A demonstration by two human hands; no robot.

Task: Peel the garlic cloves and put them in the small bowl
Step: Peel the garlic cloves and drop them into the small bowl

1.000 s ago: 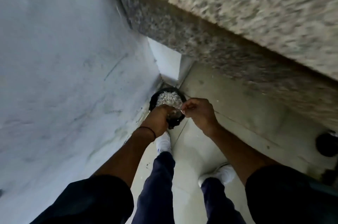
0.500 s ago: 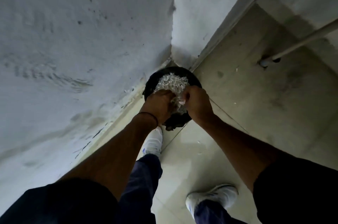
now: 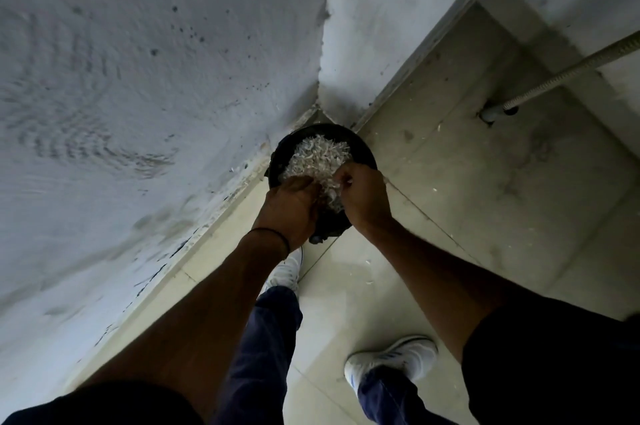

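**Both hands held over a bin of garlic skins**

A black bin point(image 3: 360, 142) is set on the tiled floor point(image 3: 450, 199), in the corner against the white wall point(image 3: 138, 78). It is heaped with papery garlic skins point(image 3: 318, 154). The left hand point(image 3: 291, 206), with a thin dark band point(image 3: 273, 234) at the wrist, is held knuckles-up over the heap, touching it. The right hand point(image 3: 365, 197) is held just beside it, fingers curled in. Whether anything is gripped by either hand cannot be told.
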